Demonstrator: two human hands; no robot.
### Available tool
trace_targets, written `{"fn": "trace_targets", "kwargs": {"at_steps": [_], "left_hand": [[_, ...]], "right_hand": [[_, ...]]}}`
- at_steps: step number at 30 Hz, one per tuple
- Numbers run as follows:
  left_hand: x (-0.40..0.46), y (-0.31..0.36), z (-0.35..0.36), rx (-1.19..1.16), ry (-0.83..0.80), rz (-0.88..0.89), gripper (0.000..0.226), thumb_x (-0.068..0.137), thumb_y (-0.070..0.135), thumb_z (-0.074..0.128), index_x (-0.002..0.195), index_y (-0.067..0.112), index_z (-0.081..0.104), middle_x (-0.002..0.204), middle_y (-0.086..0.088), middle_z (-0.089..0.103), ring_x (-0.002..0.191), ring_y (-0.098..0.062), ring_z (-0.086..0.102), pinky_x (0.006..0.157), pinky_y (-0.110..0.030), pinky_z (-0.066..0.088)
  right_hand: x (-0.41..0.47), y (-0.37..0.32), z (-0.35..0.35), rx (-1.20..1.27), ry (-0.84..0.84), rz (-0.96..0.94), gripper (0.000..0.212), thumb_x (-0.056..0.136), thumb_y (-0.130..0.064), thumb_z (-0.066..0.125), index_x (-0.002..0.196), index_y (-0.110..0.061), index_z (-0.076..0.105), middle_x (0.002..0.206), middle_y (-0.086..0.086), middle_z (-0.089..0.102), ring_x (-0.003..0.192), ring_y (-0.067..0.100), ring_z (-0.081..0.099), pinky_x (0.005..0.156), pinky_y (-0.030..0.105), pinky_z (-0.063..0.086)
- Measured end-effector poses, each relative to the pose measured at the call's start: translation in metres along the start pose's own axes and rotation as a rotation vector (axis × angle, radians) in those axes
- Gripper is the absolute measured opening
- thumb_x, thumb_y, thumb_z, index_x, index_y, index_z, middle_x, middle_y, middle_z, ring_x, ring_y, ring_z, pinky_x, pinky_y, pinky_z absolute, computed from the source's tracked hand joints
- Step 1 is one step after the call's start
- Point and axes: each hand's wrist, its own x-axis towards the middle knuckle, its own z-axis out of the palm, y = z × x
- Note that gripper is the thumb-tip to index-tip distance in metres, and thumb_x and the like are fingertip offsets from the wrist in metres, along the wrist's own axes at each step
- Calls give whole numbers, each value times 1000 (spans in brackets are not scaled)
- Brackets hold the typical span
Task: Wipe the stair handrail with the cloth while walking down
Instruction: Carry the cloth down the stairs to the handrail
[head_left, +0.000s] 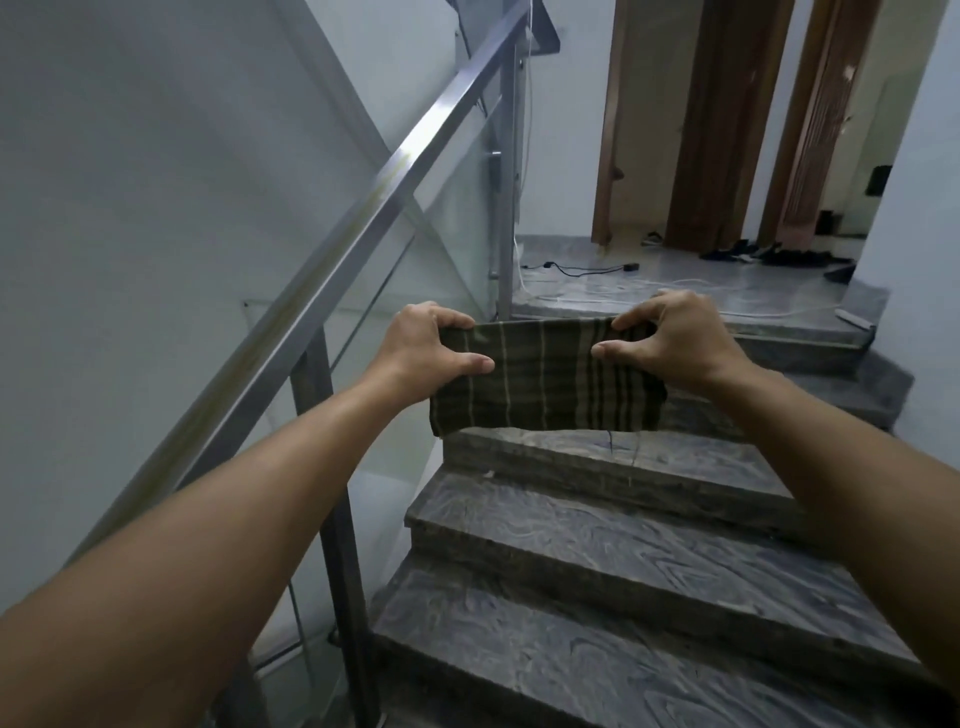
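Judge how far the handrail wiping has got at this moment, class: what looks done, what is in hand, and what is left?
Done: the striped cloth is picked up and stretched flat between the left hand and the right hand. In hand: both hands hold it over the steps, apart from the rail. Left: the metal handrail is untouched, with yellowish streaks showing on it, so all the wiping remains.

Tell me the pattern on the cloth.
Dark olive-brown cloth with thin pale vertical stripes, seen in the head view.
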Motion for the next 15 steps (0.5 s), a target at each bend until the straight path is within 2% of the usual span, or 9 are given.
{"fn": "trace_targets", "kwargs": {"at_steps": [1, 4, 5, 8, 10, 13, 15], "left_hand": [[12, 2, -4, 7, 6, -1, 57, 63, 35, 86, 113, 14, 68, 111, -2, 65, 103, -14, 58, 82, -21, 44], [52, 0, -15, 18, 13, -5, 56, 64, 34, 86, 113, 14, 68, 110, -2, 65, 103, -15, 59, 81, -21, 46], [66, -2, -20, 26, 24, -4, 56, 64, 34, 86, 113, 13, 68, 109, -3, 65, 103, -16, 59, 83, -23, 48], [109, -10, -33, 44, 72, 6, 54, 65, 32, 85, 112, 12, 69, 108, -4, 65, 100, -16, 60, 83, -23, 49], [138, -19, -41, 54, 98, 10, 53, 66, 31, 85, 112, 11, 69, 108, -3, 66, 100, -14, 59, 80, -20, 48], [185, -32, -54, 26, 126, 4, 53, 65, 33, 85, 111, 12, 69, 106, -1, 65, 98, -14, 60, 83, -23, 50], [216, -39, -65, 27, 125, -5, 53, 66, 33, 85, 112, 12, 69, 102, 1, 63, 95, -13, 58, 78, -17, 48]], "right_hand": [[16, 1, -2, -2, 4, -5, 49, 63, -42, 82, 98, -8, 73, 93, 8, 70, 83, 19, 63, 74, 34, 56], [64, 3, -1, -25, -5, -28, 47, 65, -42, 82, 98, -9, 74, 90, 4, 66, 79, 17, 59, 65, 23, 47], [81, 4, 2, -33, 0, -33, 46, 65, -42, 82, 98, -10, 74, 90, 4, 65, 79, 17, 59, 65, 24, 47], [133, 4, 13, -19, 9, -43, 44, 67, -40, 82, 98, -10, 74, 94, 8, 66, 82, 22, 61, 74, 37, 54], [169, 4, 22, -17, 20, -64, 42, 68, -36, 82, 98, -9, 74, 95, 9, 67, 84, 22, 61, 73, 35, 53], [224, 1, 35, 3, 43, -76, 40, 69, -32, 82, 99, -7, 73, 94, 8, 65, 84, 21, 60, 70, 29, 49], [261, -3, 42, 4, 39, -64, 39, 70, -31, 82, 99, -8, 73, 94, 7, 65, 83, 20, 60, 71, 28, 47]]}}
